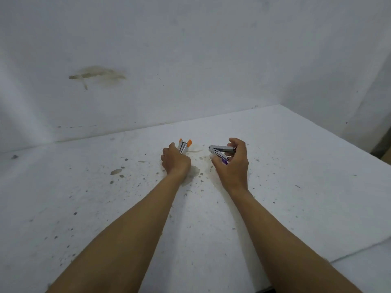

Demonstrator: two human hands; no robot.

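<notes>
Orange-tipped chrome stapler (183, 147), purple-tipped chrome stapler (221, 153)

A white tabletop (296, 166) fills the lower half of the frame, flecked with dark specks, with a greyish blotch (116, 171) left of centre. Behind it stands a white wall (211, 49) bearing a brownish smear (99, 76) at upper left.

A bare workroom: stained white wall (190, 60), speckled white table (105, 197).
</notes>
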